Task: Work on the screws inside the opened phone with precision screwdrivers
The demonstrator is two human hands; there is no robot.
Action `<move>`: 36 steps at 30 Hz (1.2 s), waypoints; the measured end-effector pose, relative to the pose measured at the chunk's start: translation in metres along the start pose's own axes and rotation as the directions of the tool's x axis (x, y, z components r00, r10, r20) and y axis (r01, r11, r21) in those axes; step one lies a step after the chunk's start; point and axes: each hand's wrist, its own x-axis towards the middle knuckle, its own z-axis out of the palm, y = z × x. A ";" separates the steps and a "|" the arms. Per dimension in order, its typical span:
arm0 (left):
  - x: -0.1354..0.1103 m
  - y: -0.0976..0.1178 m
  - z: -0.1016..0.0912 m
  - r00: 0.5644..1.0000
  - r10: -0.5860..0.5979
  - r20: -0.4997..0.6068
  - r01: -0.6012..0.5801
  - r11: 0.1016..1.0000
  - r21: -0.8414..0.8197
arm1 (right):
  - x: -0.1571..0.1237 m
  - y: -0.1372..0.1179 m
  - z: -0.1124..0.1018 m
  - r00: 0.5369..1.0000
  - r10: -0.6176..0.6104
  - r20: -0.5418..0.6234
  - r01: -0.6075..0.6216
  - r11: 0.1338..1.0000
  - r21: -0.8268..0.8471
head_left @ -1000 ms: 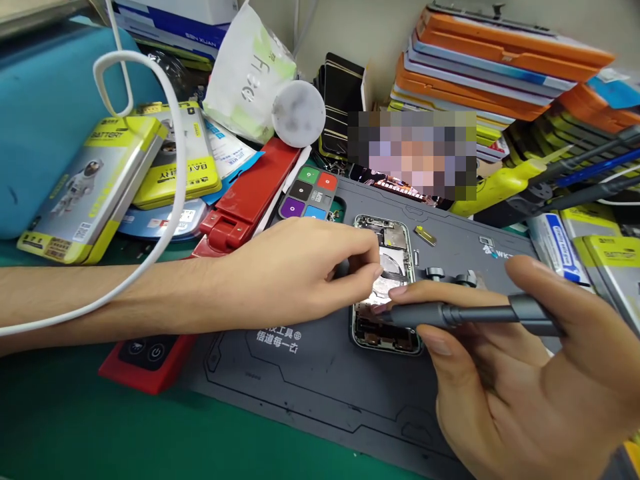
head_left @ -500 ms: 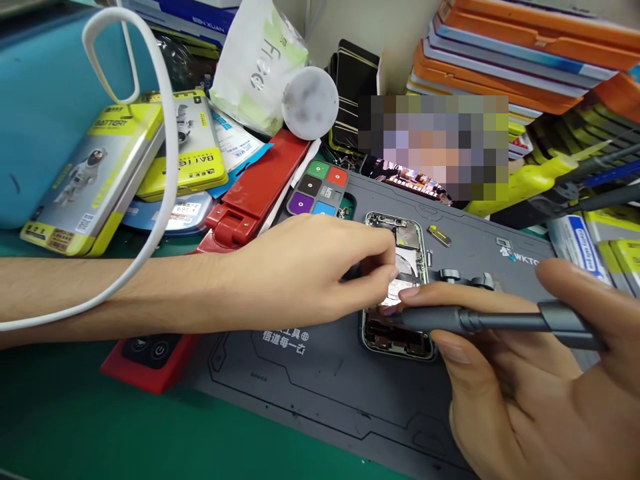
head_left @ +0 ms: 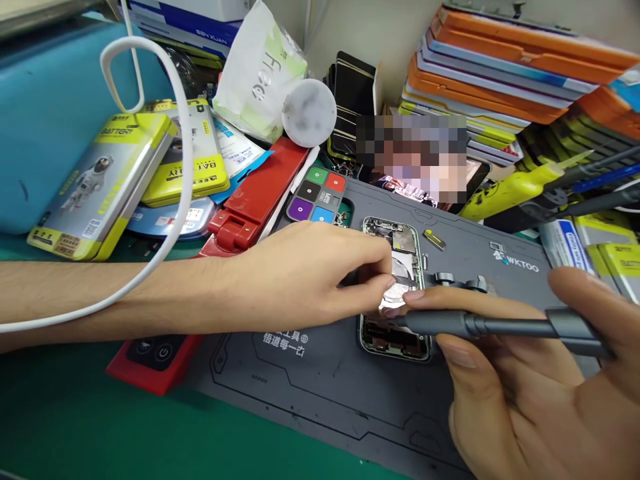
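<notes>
An opened phone body with bare internals lies on a dark grey work mat. My left hand reaches in from the left, fingers pinched together over the phone's middle; what they pinch is too small to name. My right hand comes in from the lower right and grips a grey screwdriver, whose tip points left into the phone just below the left fingertips.
A small tray of coloured squares sits at the mat's far left corner. A red device, yellow battery boxes, a white cable and a white bag crowd the left. Stacked orange cases and tools fill the right.
Both hands keep their grips and stay over the phone. The view has shifted slightly; the screwdriver sits a little lower against the phone.
</notes>
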 end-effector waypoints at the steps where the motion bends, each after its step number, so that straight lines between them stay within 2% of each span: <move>1: 0.000 -0.001 0.000 1.000 0.017 0.012 -0.016 1.000 -0.012 | 0.001 -0.001 -0.002 1.000 -0.010 0.024 0.011 0.998 -0.069; 2: 0.000 -0.002 0.000 0.999 0.033 0.031 -0.032 0.999 -0.028 | 0.002 -0.003 -0.004 0.997 -0.010 0.074 0.018 0.994 -0.107; 5: 0.001 -0.004 -0.001 0.994 0.074 0.079 -0.070 0.996 -0.055 | 0.002 -0.005 -0.007 0.999 -0.023 -0.033 0.016 0.979 -0.205; 11: 0.001 -0.005 -0.003 0.987 0.114 0.114 -0.109 0.993 -0.046 | 0.002 -0.006 -0.010 0.997 -0.021 -0.070 0.006 0.978 -0.207; 16: 0.001 -0.004 -0.002 0.985 0.129 0.117 -0.123 0.991 -0.059 | 0.003 -0.005 -0.006 0.994 -0.032 -0.106 0.023 0.996 -0.091; 19: 0.001 -0.004 -0.002 0.986 0.127 0.111 -0.123 0.991 -0.046 | 0.003 -0.002 -0.006 0.990 -0.056 -0.127 0.036 0.987 -0.159; 21: 0.001 -0.003 -0.002 0.986 0.122 0.112 -0.119 0.992 -0.035 | 0.005 -0.001 -0.007 0.987 -0.101 -0.123 0.078 0.981 -0.179; 27: 0.002 -0.003 -0.002 0.987 0.098 0.124 -0.095 0.995 -0.033 | 0.011 -0.005 -0.009 0.990 -0.110 -0.087 0.108 0.994 -0.030; 36: 0.002 -0.005 -0.003 0.983 0.117 0.140 -0.111 0.993 -0.048 | 0.013 -0.003 -0.006 0.988 -0.142 -0.062 0.136 0.986 -0.102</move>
